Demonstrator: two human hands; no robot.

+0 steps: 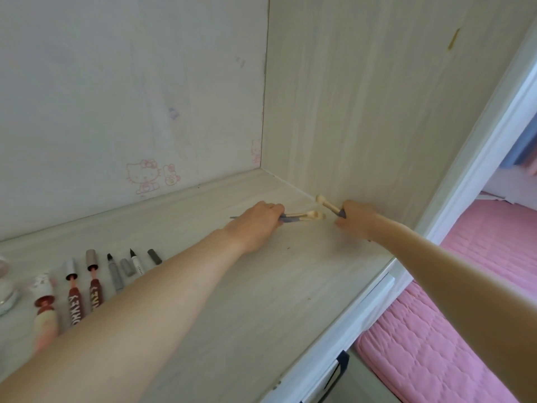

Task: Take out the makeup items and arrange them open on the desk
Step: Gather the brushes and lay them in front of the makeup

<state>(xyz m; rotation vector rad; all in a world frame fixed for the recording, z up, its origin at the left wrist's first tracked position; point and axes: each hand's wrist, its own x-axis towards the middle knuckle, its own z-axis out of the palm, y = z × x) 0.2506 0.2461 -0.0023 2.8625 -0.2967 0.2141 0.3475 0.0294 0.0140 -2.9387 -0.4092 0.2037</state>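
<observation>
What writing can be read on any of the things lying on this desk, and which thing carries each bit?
"ONKEY": left dark red tube; first letters hidden by the arm.
Similar white letters, blurred: right dark red tube.
Small print, too tiny to read: white pen.
Nothing readable on the brushes in the left hand or right hand.

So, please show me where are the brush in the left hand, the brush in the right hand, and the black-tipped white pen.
left-hand brush (312,215), head view, bristle head
right-hand brush (321,199), head view, bristle head
white pen (136,263), head view, barrel
</observation>
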